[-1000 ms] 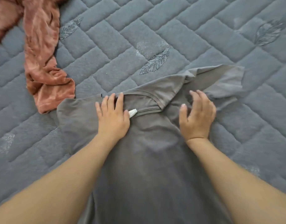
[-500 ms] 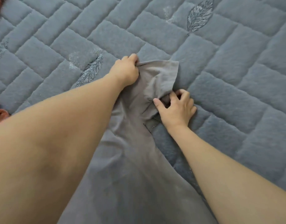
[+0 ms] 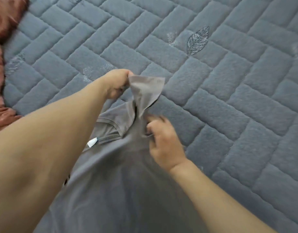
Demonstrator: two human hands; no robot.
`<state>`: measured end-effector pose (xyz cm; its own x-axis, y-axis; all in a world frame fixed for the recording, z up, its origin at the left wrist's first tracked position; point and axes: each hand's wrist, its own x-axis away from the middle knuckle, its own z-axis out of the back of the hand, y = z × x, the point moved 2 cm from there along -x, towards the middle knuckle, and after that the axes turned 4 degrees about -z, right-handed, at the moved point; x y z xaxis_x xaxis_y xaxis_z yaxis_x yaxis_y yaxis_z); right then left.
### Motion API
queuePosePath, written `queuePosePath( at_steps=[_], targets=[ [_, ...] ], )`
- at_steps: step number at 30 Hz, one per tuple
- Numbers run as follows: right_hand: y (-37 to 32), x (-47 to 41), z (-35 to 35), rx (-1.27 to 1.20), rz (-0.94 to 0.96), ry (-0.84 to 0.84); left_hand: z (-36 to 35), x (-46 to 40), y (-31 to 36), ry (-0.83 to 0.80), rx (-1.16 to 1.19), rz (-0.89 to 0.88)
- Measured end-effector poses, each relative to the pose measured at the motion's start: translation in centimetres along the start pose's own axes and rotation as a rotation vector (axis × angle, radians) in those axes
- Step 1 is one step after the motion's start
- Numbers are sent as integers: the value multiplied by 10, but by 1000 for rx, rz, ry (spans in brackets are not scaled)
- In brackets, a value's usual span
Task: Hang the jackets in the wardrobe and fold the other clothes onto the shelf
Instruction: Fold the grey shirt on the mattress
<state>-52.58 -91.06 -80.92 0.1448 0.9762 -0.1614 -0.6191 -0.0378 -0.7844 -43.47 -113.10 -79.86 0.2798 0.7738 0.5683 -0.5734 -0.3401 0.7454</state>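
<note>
Two hands pinch a soft, light grey shirt (image 3: 121, 190): left hand (image 3: 117, 84) lifts its sleeve (image 3: 145, 91), right hand (image 3: 163, 140) grips below the sleeve; hold seams.

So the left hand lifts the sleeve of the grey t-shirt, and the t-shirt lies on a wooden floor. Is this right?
Not quite. The head view shows the grey t-shirt lying on a blue-grey quilted bed cover, not a wooden floor. The left hand does lift the sleeve.

just the bed (image 3: 229, 98) here, really
grey-blue quilted cover in a brick pattern, with a stitched leaf (image 3: 197, 41) toward the upper right.
</note>
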Motion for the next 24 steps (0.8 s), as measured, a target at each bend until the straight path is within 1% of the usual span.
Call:
queuePosePath(
  at_steps=[1,3,4,5,6,7,9,10,11,12,13,15,16,17,19,21,24],
  targets=[
    [-8,2,-14,54,76,-172,15,3,-7,13,-61,-6],
    [-15,11,-38,167,151,-510,44,10,-27,15,-257,-10],
    [-13,16,-47,197,166,-617,57,13,-40,24,-342,6],
    [-10,21,-51,203,169,-646,68,17,-54,42,-391,41],
    [-7,23,-51,186,154,-594,75,20,-66,60,-423,60],
    [-3,22,-49,169,112,-472,78,22,-76,103,-425,54],
    [7,12,-47,212,-18,-202,74,21,-92,238,-437,-33],
    [11,3,-50,265,-79,-144,67,23,-99,305,-462,-105],
    [14,-6,-56,332,-116,-146,58,26,-106,340,-488,-180],
    [16,-15,-65,401,-122,-185,49,30,-117,328,-526,-241],
    [18,-23,-76,463,-112,-240,43,35,-130,294,-619,-288],
    [23,-33,-102,592,-113,-368,38,42,-164,198,-902,-306],
    [27,-33,-113,653,-126,-411,39,43,-182,175,-987,-294],
    [32,-30,-122,695,-136,-415,40,43,-196,184,-1025,-291],
    [41,-28,-132,742,-132,-345,39,38,-209,261,-1049,-350],
    [48,-27,-139,742,-107,-294,36,34,-215,335,-1064,-420],
    [56,-28,-142,762,-69,-257,35,29,-221,383,-1044,-490]
  ],
)
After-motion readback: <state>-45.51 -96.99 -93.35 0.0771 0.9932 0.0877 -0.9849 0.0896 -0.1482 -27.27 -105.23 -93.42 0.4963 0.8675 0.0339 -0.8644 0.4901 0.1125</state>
